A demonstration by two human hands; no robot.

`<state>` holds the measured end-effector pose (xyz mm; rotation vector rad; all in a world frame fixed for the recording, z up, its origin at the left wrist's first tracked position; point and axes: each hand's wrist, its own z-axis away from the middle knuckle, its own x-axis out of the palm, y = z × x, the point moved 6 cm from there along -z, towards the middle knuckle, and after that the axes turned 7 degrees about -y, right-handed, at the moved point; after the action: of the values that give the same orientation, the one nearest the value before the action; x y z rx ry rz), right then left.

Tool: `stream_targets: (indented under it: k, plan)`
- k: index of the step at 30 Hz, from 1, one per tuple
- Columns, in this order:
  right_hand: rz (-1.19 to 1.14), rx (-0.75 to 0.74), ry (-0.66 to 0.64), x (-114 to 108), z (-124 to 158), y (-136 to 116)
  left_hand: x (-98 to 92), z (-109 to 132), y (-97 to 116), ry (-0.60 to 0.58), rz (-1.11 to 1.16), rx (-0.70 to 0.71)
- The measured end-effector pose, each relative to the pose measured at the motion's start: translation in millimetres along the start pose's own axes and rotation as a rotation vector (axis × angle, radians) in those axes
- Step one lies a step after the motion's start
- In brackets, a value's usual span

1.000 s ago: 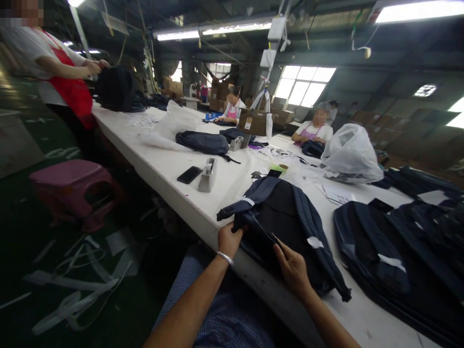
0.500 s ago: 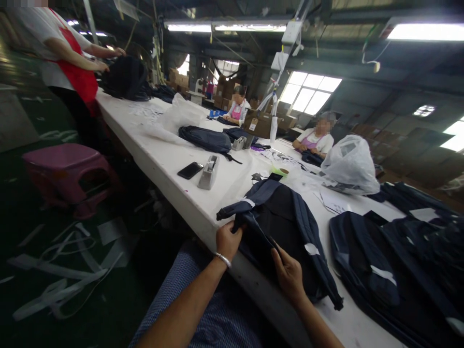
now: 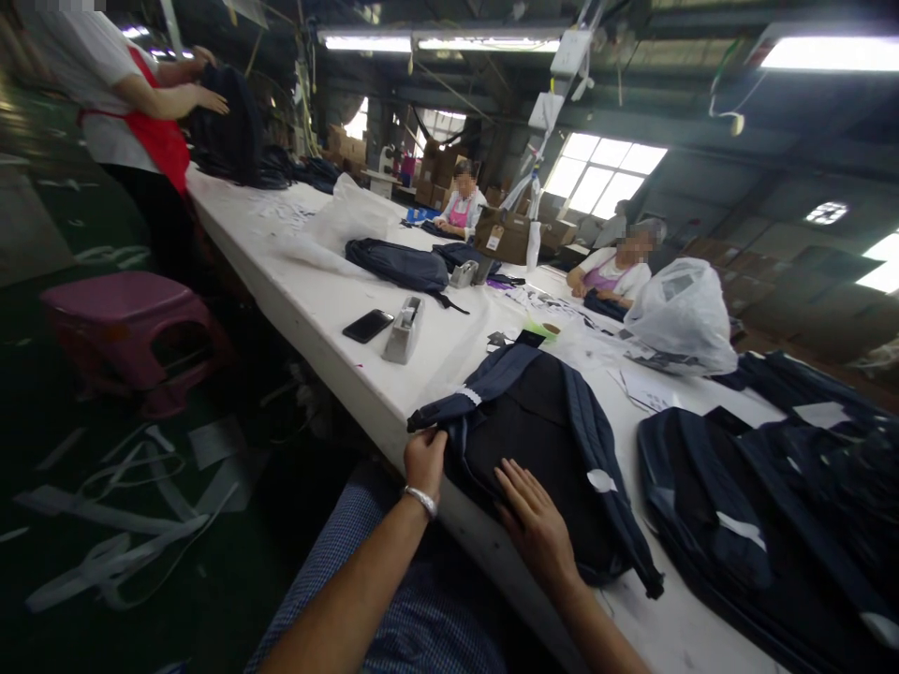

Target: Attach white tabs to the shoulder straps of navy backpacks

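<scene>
A dark navy backpack lies in front of me at the table's near edge, its black back panel and padded shoulder straps facing up. Small white wraps go round both straps. My left hand, with a silver bracelet at the wrist, grips the backpack's near left edge, just below a strap end. Its fingertips are partly hidden by the fabric. My right hand rests on the lower side of the back panel with fingers stretched out, holding nothing.
On the white table are a phone, a tape dispenser, another navy bag and a plastic bag. More backpacks lie at right. A pink stool stands left. Co-workers sit across; a person in a red apron stands far left.
My right hand has let go of the backpack's side edge and now lies flat on its panel. My left hand has shifted slightly left with the edge. The standing person has raised a dark bag upright.
</scene>
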<state>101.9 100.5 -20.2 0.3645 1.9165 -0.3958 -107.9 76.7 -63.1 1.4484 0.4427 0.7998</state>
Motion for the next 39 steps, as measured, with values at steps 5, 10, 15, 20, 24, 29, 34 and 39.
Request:
stream_targets:
  k: [5, 10, 15, 20, 24, 29, 34, 39]
  plan:
    - [0.151, -0.079, -0.136, 1, -4, -10, -19.6, -22, -2, -0.063, -0.06, -0.089]
    - [0.214, -0.002, -0.167, 2, 5, -31, -34.9, -11, 0, -0.19, -0.138, -0.182]
    - [0.178, 0.016, -0.075, -16, 33, -51, -61.7, 19, 47, -0.311, -0.528, 0.067]
    - [0.211, 0.412, 0.298, -81, 60, 14, -24.5, -16, 99, -0.378, -0.901, 0.605]
    - [0.133, 0.563, 0.227, -86, 74, 69, 18.8, -41, 91, -0.618, -1.055, 0.467]
    - [0.057, 0.481, 0.088, -77, 72, 80, 41.6, -11, 90, -0.747, -1.195, 0.564]
    - [-0.05, 0.448, 0.015, -105, 52, 90, 62.8, 11, 111, -0.707, -1.473, 0.738]
    - [-0.015, 0.454, 0.136, -105, 27, 102, 109.8, 21, 125, -0.824, -1.211, 0.978]
